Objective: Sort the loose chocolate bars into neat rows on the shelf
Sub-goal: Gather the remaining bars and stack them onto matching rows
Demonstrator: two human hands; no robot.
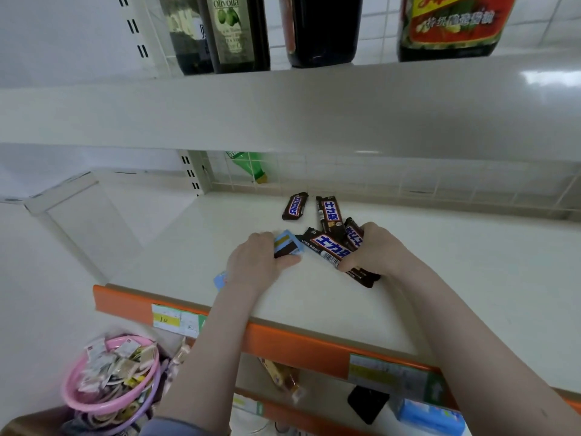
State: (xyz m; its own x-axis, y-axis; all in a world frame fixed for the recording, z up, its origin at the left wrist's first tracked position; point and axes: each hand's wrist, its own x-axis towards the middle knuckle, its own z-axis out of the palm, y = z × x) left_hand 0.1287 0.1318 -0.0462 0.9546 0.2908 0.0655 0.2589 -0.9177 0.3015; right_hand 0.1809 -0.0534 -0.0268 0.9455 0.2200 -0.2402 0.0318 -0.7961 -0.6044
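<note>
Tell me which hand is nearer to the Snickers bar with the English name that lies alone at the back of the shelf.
Left, narrowly. The left hand lies in front of the Snickers bar, slightly to its left, holding a blue packet. The right hand lies farther right, gripping other bars.

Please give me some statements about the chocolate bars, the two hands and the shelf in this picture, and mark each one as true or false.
1. The left hand holds a light blue packet. True.
2. The right hand is empty and lies flat on the shelf. False: its fingers curl round dark Snickers bars.
3. One Snickers bar lies alone near the back of the shelf, touched by no hand. True.
4. All the bars already stand in neat rows. False: they lie at different angles, some overlapping.
5. The shelf above carries bottles. True.
6. The front edge of the shelf is blue. False: the front edge is orange.
</note>
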